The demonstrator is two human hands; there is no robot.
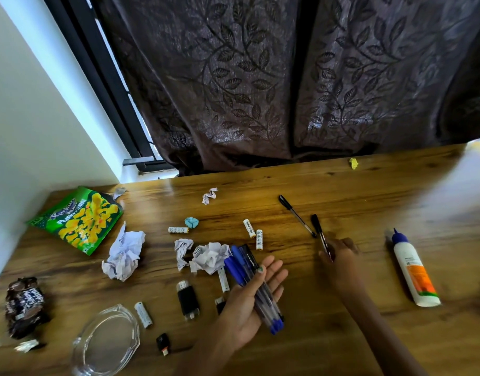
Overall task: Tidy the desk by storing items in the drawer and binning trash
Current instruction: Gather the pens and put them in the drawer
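From the head camera we see our left hand (249,299) palm up, thumb pressing a bundle of slim clear-barrelled blue pens (253,283) against the palm, so that grip is clamped on them above the grained wooden desk (342,191). Our right hand (339,253) pinches a thin black-capped pen (321,234); a second black pen (296,214) lies just beside it. Crumpled white paper balls (123,255) sit left of the pens, with small cylindrical white batteries (251,227) scattered around. A glossy green snack bag (78,219) lies far left, a smooth white glue bottle (414,270) to the right.
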